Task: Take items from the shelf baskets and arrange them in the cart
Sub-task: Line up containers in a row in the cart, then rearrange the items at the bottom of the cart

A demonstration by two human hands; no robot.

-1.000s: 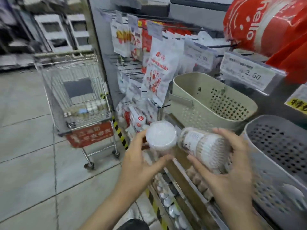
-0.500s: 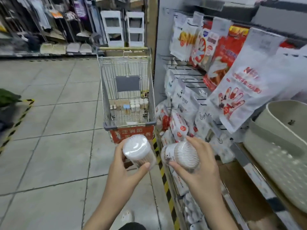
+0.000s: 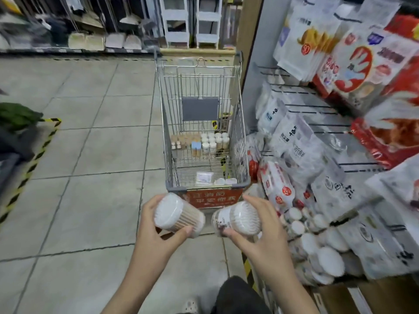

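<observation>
two swab tubs (image 3: 179,215) in hands (image 3: 156,230), now closer to cart (image 3: 201,123)

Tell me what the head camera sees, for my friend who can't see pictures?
Two hands each hold a clear tub of cotton swabs, left hand and right hand, in front of a wire shopping cart with small tubs already lined up inside. Packaged goods hang on the right.

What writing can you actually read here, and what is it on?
"220": red circle on a white wipes pack on the shelf.
Red cart sign: large pale characters, too blurred to read.
Label on the swab tub in the right hand: too small.
Hanging packets: print blurred.
</observation>
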